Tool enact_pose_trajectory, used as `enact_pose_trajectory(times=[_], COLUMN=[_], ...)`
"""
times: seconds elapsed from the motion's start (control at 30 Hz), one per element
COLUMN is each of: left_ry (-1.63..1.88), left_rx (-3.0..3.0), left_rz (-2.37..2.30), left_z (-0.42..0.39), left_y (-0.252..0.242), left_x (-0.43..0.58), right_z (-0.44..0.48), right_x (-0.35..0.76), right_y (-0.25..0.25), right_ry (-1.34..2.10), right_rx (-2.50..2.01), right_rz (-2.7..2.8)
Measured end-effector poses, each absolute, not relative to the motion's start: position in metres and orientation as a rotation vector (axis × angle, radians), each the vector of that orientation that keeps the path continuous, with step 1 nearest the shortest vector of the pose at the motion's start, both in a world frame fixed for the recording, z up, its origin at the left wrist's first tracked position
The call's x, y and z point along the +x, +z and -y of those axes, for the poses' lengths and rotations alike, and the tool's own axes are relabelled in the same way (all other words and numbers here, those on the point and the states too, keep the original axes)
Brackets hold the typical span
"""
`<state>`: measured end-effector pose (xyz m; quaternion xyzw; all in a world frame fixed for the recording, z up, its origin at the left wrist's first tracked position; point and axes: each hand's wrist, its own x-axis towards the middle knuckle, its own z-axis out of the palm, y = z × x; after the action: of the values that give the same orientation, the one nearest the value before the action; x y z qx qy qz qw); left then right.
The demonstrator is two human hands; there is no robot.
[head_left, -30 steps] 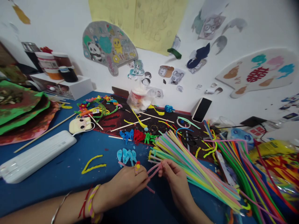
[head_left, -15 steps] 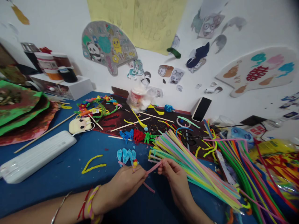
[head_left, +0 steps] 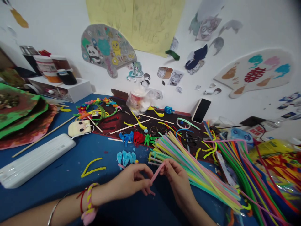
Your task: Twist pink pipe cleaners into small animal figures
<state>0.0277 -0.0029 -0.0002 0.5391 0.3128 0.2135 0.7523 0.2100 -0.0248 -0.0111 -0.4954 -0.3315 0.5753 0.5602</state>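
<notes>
Over the blue desk (head_left: 58, 175), the right hand (head_left: 177, 179) had a narrow grip, pinching a pink strip (head_left: 157, 173) that reached the left hand (head_left: 131, 182); whether that one held tight, I couldn't tell. Bending seemed underway, calling for a careful pinch.

Pink pipe cleaner (head_left: 157, 173) between left hand (head_left: 133, 181) and right hand (head_left: 176, 177).
</notes>
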Motion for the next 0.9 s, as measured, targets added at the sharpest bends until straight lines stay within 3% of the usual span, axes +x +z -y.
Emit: enact_pose_trajectory(times=[0.37,0.7,0.9], left_ry=[0.487,0.649,0.573], left_rx=[1.230,2.002,2.313], left_rz=[-0.732,-0.859,-0.871], left_z=[0.011,0.011,0.011], left_y=[-0.002,-0.005,-0.014], left_x=[0.032,0.025,0.022], right_z=[0.027,0.026,0.029], right_x=[0.208,0.206,0.201], right_y=[-0.010,-0.008,-0.006], right_ry=[1.380,1.501,1.456], right_rx=[-1.160,-1.093,-1.166], right_rz=[0.830,0.861,1.046])
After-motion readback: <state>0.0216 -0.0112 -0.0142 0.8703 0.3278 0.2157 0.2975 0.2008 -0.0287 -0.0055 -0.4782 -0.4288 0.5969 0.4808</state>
